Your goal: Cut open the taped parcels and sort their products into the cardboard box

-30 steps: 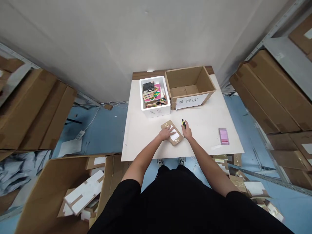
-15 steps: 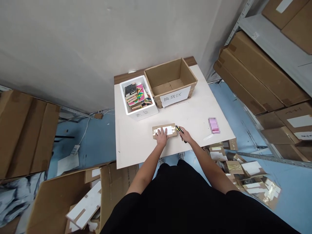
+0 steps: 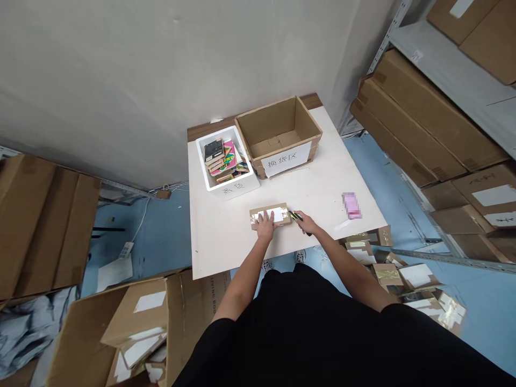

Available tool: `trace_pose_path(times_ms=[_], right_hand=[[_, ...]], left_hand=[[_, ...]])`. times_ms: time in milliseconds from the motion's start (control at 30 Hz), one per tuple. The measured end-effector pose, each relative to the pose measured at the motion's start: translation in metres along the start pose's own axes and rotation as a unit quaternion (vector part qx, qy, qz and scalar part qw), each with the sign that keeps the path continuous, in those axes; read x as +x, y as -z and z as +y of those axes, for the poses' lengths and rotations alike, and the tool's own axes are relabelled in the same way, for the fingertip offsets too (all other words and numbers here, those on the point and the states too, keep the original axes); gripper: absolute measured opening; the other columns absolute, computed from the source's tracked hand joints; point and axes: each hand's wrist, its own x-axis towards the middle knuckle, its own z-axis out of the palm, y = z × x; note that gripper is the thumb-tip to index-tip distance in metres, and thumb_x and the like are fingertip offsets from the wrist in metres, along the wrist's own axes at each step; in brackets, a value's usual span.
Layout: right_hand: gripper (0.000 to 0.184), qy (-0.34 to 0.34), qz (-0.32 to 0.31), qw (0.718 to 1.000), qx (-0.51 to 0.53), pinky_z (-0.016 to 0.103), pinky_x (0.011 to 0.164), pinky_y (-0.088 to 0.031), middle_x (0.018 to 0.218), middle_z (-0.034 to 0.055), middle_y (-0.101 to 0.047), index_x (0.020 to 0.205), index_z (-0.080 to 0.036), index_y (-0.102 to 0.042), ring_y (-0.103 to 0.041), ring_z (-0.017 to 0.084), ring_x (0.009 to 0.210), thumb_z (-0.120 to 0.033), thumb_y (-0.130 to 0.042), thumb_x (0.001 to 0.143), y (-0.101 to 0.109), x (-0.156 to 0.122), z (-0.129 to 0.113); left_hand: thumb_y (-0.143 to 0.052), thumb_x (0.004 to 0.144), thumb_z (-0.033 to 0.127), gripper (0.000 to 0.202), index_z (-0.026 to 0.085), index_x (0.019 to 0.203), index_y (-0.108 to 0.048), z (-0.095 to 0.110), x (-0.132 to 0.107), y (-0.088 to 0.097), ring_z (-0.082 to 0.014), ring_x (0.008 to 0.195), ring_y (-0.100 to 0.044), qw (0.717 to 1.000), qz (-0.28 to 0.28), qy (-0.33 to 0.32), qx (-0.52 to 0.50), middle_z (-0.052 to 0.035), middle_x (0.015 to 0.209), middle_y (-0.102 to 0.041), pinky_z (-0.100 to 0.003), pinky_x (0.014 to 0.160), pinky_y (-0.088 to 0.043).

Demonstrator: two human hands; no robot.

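A small taped cardboard box (image 3: 286, 217) with a white label lies flat on the white-topped table (image 3: 226, 236) in front of me. Spread across its top are the fingers of my left hand (image 3: 265, 226), pressing on the label. My right hand (image 3: 307, 223) is closed around a black and yellow utility knife (image 3: 297, 216). The knife's tip points left at the box's right end; whether the blade touches the tape is too small to tell.
Behind stand a white foam box (image 3: 237, 188) holding books and a cardboard box (image 3: 288, 158) with a handwritten sign. A pixelated pink item (image 3: 351, 206) lies at the right. Parcels fill a large carton (image 3: 193, 317) at lower left; more parcels (image 3: 417, 277) are heaped at lower right.
The knife has turned slightly flatter at the box's right end; my left hand stays on the box. In the lower-left carton, a larger labelled box now shows where a long white-labelled parcel lay.
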Motion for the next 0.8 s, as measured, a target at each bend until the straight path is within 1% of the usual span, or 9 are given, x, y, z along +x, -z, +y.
trace_pose_path(times_ms=[167, 267, 333, 400, 467, 567, 633, 733, 800], right_hand=[[0.045, 0.007, 0.000, 1.000, 0.017, 0.019, 0.039, -0.043, 0.054, -0.0117, -0.050, 0.146, -0.031, -0.059, -0.045, 0.010, 0.035, -0.035, -0.061, 0.101, 0.009, -0.017, 0.018], [0.056, 0.012, 0.081, 0.994, 0.071, 0.023, 0.042, -0.049, 0.059, -0.0094, -0.058, 0.151, -0.030, -0.055, -0.049, 0.012, 0.037, -0.047, -0.064, 0.098, -0.002, -0.018, 0.023], [0.072, -0.001, 0.135, 0.987, 0.091, 0.027, 0.050, -0.055, 0.073, -0.0050, -0.069, 0.158, -0.030, -0.048, -0.056, 0.013, 0.042, -0.055, -0.070, 0.093, -0.020, -0.011, 0.019], [0.088, -0.021, 0.168, 0.982, 0.087, 0.030, 0.060, -0.059, 0.095, 0.0023, -0.078, 0.162, -0.030, -0.042, -0.068, 0.018, 0.055, -0.058, -0.078, 0.087, -0.044, 0.003, 0.012], [0.100, -0.035, 0.198, 0.977, 0.076, 0.033, 0.072, -0.061, 0.119, 0.0095, -0.078, 0.165, -0.028, -0.035, -0.078, 0.025, 0.081, -0.058, -0.082, 0.082, -0.066, 0.019, 0.002], [0.108, -0.053, 0.237, 0.969, 0.049, 0.037, 0.086, -0.061, 0.139, 0.0153, -0.071, 0.167, -0.027, -0.027, -0.075, 0.032, 0.117, -0.058, -0.084, 0.080, -0.080, 0.045, -0.015], [0.111, -0.072, 0.255, 0.964, 0.005, 0.039, 0.092, -0.060, 0.142, 0.0176, -0.069, 0.167, -0.026, -0.026, -0.071, 0.034, 0.125, -0.058, -0.085, 0.080, -0.078, 0.062, -0.029], [0.103, -0.082, 0.266, 0.959, -0.062, 0.040, 0.092, -0.059, 0.134, 0.0205, -0.072, 0.159, -0.021, -0.040, -0.070, 0.036, 0.124, -0.054, -0.090, 0.076, -0.071, 0.086, -0.051], [0.076, -0.071, 0.251, 0.962, -0.078, 0.036, 0.085, -0.059, 0.120, 0.0186, -0.076, 0.139, -0.020, -0.057, -0.074, 0.034, 0.115, -0.052, -0.089, 0.078, -0.071, 0.094, -0.060]], left_hand=[[-0.051, 0.104, 0.061, 0.073, 0.035, 0.170, -0.034, 0.000, 0.002, 0.009, -0.0424, 0.158, -0.030, 1.000, 0.010, -0.002, -0.016, -0.0136, 0.176, -0.034, -0.064, 0.121, -0.035], [-0.052, 0.102, 0.066, 0.067, 0.034, 0.161, -0.050, -0.009, 0.013, 0.023, -0.0416, 0.149, -0.042, 0.999, -0.001, -0.019, -0.043, -0.0151, 0.165, -0.048, -0.060, 0.120, -0.038], [-0.051, 0.103, 0.063, 0.060, 0.033, 0.154, -0.058, -0.019, 0.021, 0.032, -0.0394, 0.150, -0.041, 0.997, 0.005, -0.041, -0.063, -0.0139, 0.161, -0.052, -0.057, 0.122, -0.036], [-0.052, 0.104, 0.058, 0.057, 0.031, 0.154, -0.057, -0.028, 0.027, 0.038, -0.0378, 0.157, -0.032, 0.995, 0.012, -0.055, -0.077, -0.0121, 0.167, -0.046, -0.054, 0.124, -0.032], [-0.052, 0.104, 0.054, 0.062, 0.030, 0.160, -0.049, -0.036, 0.027, 0.038, -0.0379, 0.159, -0.027, 0.995, 0.003, -0.054, -0.078, -0.0127, 0.171, -0.039, -0.054, 0.124, -0.031], [-0.047, 0.106, 0.049, 0.062, 0.030, 0.165, -0.043, -0.046, 0.013, 0.031, -0.0389, 0.146, -0.041, 0.998, -0.015, -0.024, -0.062, -0.0176, 0.161, -0.047, -0.055, 0.118, -0.037], [-0.046, 0.106, 0.046, 0.062, 0.031, 0.165, -0.043, -0.049, -0.002, 0.023, -0.0378, 0.135, -0.049, 0.998, -0.025, -0.006, -0.056, -0.0186, 0.150, -0.053, -0.054, 0.112, -0.043], [-0.049, 0.105, 0.047, 0.064, 0.029, 0.166, -0.041, -0.052, -0.023, 0.013, -0.0357, 0.128, -0.053, 0.997, -0.037, -0.008, -0.068, -0.0187, 0.143, -0.055, -0.049, 0.106, -0.047], [-0.049, 0.106, 0.049, 0.067, 0.026, 0.167, -0.039, -0.052, -0.032, 0.009, -0.0350, 0.128, -0.055, 0.996, -0.039, -0.007, -0.083, -0.0191, 0.142, -0.055, -0.047, 0.104, -0.049]])
